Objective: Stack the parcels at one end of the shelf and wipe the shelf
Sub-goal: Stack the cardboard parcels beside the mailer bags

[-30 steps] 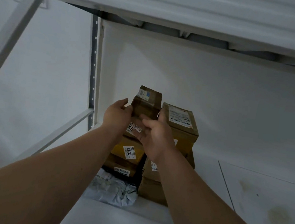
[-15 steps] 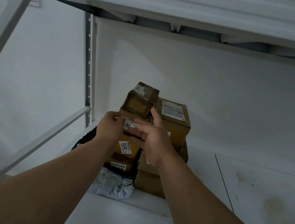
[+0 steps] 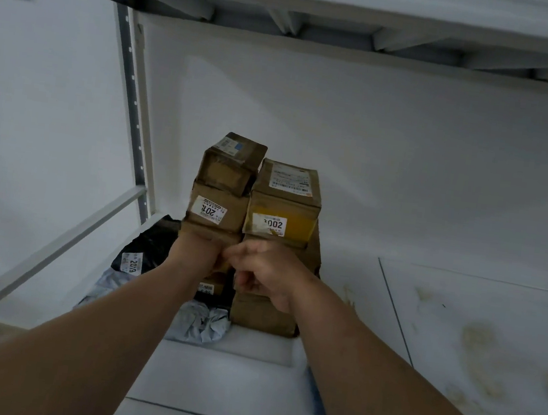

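Note:
Brown cardboard parcels stand in two columns at the left end of the white shelf [image 3: 482,295]. The left column is topped by a small box [image 3: 231,164] on a box labelled 201 [image 3: 217,210]. The right column has a yellow-taped box labelled 3002 [image 3: 283,205] above a larger box [image 3: 263,314]. My left hand [image 3: 196,254] presses against the parcel under the 201 box, with its fingers hidden. My right hand [image 3: 268,272] rests at the front of the stack between the columns, fingers curled, nothing visible in them.
A black mailer bag labelled 2019 [image 3: 142,253] and crumpled grey bags [image 3: 203,322] lie at the stack's foot. Yellowish stains [image 3: 480,339] mark the shelf to the right. A perforated upright post [image 3: 128,113] stands left, and the upper shelf [image 3: 325,0] hangs overhead. A dark blue item [image 3: 315,395] shows beside my right forearm.
Both hands have come down from the top small box and the 201 box to the lower parcels. The upper boxes stand free on the stack.

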`<state>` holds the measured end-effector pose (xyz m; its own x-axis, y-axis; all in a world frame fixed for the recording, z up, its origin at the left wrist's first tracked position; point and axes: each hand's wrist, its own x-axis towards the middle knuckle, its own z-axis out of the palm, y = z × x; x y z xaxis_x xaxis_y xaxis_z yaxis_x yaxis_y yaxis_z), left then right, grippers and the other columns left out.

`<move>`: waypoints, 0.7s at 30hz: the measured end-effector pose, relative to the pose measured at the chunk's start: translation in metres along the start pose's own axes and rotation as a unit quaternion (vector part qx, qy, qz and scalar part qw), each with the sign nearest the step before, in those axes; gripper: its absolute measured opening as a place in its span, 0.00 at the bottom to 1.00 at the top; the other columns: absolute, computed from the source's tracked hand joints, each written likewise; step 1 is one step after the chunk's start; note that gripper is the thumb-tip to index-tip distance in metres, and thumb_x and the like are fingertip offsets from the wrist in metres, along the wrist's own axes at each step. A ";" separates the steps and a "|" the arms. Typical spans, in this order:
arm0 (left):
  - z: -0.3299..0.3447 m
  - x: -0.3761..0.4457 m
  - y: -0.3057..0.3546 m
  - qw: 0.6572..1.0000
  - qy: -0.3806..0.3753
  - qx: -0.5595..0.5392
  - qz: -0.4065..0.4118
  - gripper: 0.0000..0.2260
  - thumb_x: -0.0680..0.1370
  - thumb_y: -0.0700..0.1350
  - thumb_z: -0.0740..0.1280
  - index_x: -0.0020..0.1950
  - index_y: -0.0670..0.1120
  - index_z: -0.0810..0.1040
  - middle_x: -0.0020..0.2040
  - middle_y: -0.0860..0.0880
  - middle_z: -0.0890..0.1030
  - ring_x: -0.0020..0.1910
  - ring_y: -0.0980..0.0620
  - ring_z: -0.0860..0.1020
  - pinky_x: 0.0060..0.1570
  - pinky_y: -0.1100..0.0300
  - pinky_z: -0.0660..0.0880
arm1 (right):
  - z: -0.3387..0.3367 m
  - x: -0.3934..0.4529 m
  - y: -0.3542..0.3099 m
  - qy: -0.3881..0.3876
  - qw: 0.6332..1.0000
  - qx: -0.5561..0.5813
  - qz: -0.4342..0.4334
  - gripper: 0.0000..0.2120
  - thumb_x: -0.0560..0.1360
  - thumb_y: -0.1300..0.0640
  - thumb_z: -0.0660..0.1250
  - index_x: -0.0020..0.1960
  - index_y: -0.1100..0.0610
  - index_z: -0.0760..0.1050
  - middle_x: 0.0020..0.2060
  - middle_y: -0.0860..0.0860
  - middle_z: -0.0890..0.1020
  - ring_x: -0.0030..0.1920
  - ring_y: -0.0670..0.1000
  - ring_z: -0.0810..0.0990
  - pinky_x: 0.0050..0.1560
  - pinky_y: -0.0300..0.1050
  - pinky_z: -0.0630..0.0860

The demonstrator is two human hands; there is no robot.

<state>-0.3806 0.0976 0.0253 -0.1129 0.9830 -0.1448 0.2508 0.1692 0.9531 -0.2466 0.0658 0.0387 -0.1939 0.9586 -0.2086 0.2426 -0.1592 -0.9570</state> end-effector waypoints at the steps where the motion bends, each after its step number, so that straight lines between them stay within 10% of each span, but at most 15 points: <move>1: 0.004 -0.003 -0.004 1.000 -0.007 0.003 -0.007 0.11 0.79 0.37 0.62 0.37 0.43 0.73 0.33 0.46 0.75 0.30 0.51 0.74 0.32 0.60 0.72 | -0.004 -0.002 0.005 -0.010 1.000 -0.002 0.015 0.09 0.78 0.63 0.64 0.55 0.56 0.79 0.35 0.53 0.80 0.36 0.49 0.78 0.42 0.43 0.76; 7: 0.036 -0.014 -0.030 0.998 -0.051 0.032 -0.032 0.06 0.76 0.39 0.65 0.47 0.44 0.82 0.46 0.41 0.84 0.46 0.42 0.81 0.53 0.46 0.78 | -0.035 -0.027 0.040 -0.071 0.992 -0.036 0.095 0.19 0.75 0.72 0.61 0.55 0.53 0.80 0.51 0.54 0.83 0.48 0.51 0.80 0.48 0.43 0.74; 13: 0.079 -0.042 -0.035 0.995 -0.084 0.032 -0.045 0.04 0.74 0.36 0.66 0.41 0.40 0.79 0.33 0.40 0.78 0.33 0.46 0.73 0.36 0.55 0.72 | -0.073 -0.044 0.072 0.004 0.993 -0.050 0.106 0.06 0.73 0.60 0.71 0.39 0.56 0.77 0.35 0.55 0.81 0.37 0.50 0.80 0.41 0.42 0.73; 17: 0.114 -0.060 -0.033 0.988 -0.132 0.061 -0.050 0.12 0.75 0.31 0.61 0.37 0.44 0.79 0.28 0.45 0.76 0.29 0.50 0.70 0.31 0.61 0.68 | -0.105 -0.058 0.095 0.064 0.990 -0.058 0.111 0.11 0.76 0.65 0.65 0.54 0.52 0.77 0.48 0.53 0.83 0.50 0.52 0.82 0.49 0.45 0.75; 21: 0.147 -0.068 -0.044 0.983 -0.151 0.093 -0.042 0.10 0.75 0.36 0.66 0.55 0.45 0.80 0.44 0.43 0.81 0.38 0.50 0.76 0.38 0.60 0.72 | -0.139 -0.078 0.123 0.080 0.984 -0.096 0.126 0.22 0.78 0.67 0.62 0.70 0.54 0.69 0.61 0.55 0.77 0.51 0.51 0.77 0.42 0.32 0.74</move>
<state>-0.2423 0.0336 -0.0461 0.1423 0.9366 -0.3201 0.4278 0.2335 0.8732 -0.0691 0.0045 -0.0348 0.0438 0.9218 -0.3851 0.4424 -0.3635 -0.8198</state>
